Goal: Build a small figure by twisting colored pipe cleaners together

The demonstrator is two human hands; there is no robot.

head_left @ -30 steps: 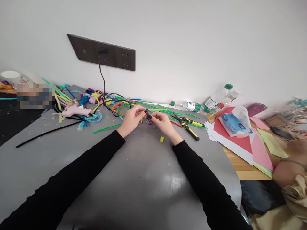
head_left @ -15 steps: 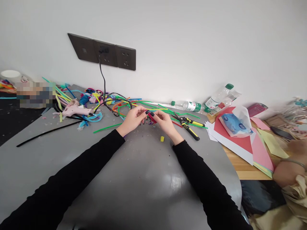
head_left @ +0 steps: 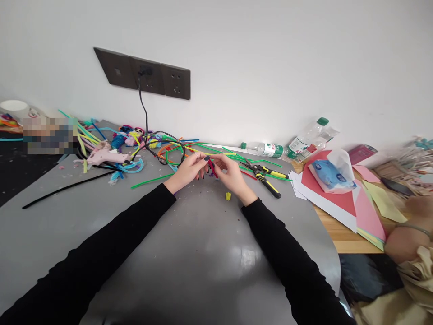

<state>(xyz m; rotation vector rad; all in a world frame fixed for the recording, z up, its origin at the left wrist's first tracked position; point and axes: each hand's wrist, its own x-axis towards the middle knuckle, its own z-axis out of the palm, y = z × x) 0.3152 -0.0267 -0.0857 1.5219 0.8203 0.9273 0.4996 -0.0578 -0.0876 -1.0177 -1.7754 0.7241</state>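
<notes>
Close together over the middle of the table, both hands pinch a short, dark-red bundle of pipe cleaner. My left hand is closed on its left side, with the fingertips meeting at the thumb. My right hand grips it from the right between thumb and bent fingers. Much of the bundle is hidden by the fingers. A small yellow pipe-cleaner coil lies on the table just below my right hand. Yellow-and-black pliers rest to the right, beside green pipe cleaners.
A pink glue gun lies at left amid coloured pipe cleaners, its black cord plugged into the wall socket. Plastic bottles lie along the wall. At right are a tissue pack, coloured paper and another person's arm.
The red bundle has turned to a steeper angle between my fingers. My right hand's fingers have shifted their hold, and the left fingers have spread slightly.
</notes>
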